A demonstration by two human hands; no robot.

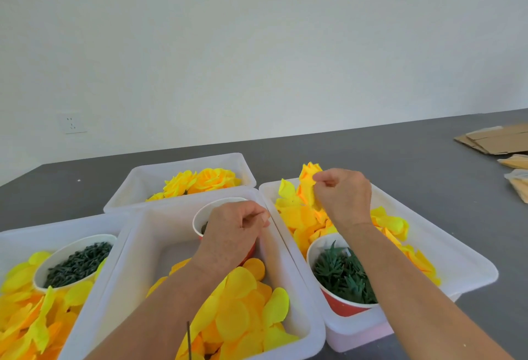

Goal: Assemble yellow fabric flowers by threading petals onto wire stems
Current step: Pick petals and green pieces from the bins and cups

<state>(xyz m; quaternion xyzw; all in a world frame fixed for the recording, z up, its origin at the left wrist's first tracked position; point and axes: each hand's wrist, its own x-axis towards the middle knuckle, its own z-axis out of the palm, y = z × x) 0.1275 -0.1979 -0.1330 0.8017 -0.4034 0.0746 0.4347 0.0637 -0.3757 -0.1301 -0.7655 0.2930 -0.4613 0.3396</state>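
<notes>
My right hand [344, 198] pinches a bunch of yellow fabric petals [307, 179] and holds it above the right tray [468, 259], which has loose petals in it. My left hand [234, 234] hovers over a red paper cup [200, 217] in the middle tray [143, 248]. Its fingers are curled with thumb and forefinger tips together, and nothing shows between them. The cup's contents are mostly hidden by the hand. A thin dark wire stem [188, 339] stands up from the petal pile [240, 317] at the bottom edge.
A cup of green leaf pieces [343, 277] sits in the right tray. In the left tray, a white cup of dark green pegs [77, 259] stands among petals. The far tray [137, 185] holds finished yellow flowers [203, 181]. Flat cardboard [494, 138] lies at the far right.
</notes>
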